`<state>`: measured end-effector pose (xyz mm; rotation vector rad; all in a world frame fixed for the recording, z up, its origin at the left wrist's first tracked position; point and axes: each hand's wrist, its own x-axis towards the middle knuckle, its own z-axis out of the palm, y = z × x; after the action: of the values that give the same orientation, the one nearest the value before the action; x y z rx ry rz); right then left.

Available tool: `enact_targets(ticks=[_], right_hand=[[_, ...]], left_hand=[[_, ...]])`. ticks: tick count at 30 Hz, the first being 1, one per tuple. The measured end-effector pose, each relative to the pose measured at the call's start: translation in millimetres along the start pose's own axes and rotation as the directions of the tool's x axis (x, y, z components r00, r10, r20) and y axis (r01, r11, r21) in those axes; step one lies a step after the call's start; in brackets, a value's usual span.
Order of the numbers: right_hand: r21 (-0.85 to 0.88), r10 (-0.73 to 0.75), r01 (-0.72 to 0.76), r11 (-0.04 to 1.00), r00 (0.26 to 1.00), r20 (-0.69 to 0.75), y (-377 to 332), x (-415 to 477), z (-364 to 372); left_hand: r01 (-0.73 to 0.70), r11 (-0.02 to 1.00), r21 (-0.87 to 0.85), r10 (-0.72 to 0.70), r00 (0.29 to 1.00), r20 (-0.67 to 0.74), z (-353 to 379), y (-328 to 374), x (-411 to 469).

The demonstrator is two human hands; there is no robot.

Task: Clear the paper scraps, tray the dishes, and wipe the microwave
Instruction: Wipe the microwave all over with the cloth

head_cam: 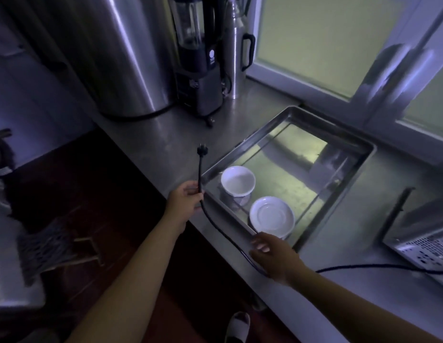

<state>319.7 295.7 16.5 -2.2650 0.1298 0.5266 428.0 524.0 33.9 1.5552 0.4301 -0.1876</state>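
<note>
Steel bench [166, 134], seen from the head camera: the left hand [188, 199] pinches a black cord [215, 224] just below its plug [202, 151], held upright, while the right hand [272, 253] curls over the same cord further along, beside the near corner of the tray [289, 110]. Inside the tray, a white bowl [237, 180] and a saucer [272, 215] sit close together at the near end. The microwave [423, 241] stands at the right edge. The cord looks light and limp, best held near the stiff plug; the crockery looks smooth and breakable, best lifted by the rims.
</note>
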Motion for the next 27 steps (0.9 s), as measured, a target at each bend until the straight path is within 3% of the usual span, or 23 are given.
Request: enact_targets(ticks=[4, 7, 11, 19, 21, 23, 25, 27], right_hand=[[-0.181, 0.055, -0.068, 0.981, 0.995, -0.079, 26, 9, -16], [-0.161, 0.049, -0.078, 0.984, 0.984, -0.171, 32, 14, -27], [-0.213, -0.049, -0.007, 0.977, 0.964, -0.261, 33, 18, -33], [-0.077, 0.013, -0.035, 0.996, 0.962, -0.272, 36, 12, -33], [0.0, 0.046, -0.048, 0.999, 0.959, -0.28, 37, 4, -37], [0.071, 0.068, -0.049, 0.996, 0.951, -0.302, 40, -6, -43], [0.132, 0.087, -0.041, 0.99, 0.927, -0.366, 46, -19, -52], [0.184, 0.108, -0.035, 0.982, 0.908, -0.406, 54, -34, -63]], left_hand=[[0.069, 0.997, 0.026, -0.065, 0.992, -0.105, -13, -8, 73], [0.175, 0.983, 0.049, -0.168, 0.979, -0.119, -9, -18, 110], [0.213, 0.962, 0.171, -0.191, 0.972, -0.138, -1, -35, 135], [0.198, 0.969, 0.15, -0.175, 0.972, -0.154, 5, -47, 126], [0.138, 0.975, 0.175, -0.099, 0.971, -0.216, 4, -42, 116], [0.005, 0.959, 0.283, 0.065, 0.97, -0.236, 10, -32, 99], [-0.128, 0.942, 0.31, 0.169, 0.98, -0.107, 32, -16, 74], [-0.224, 0.943, 0.247, 0.203, 0.973, 0.107, 66, -7, 44]])
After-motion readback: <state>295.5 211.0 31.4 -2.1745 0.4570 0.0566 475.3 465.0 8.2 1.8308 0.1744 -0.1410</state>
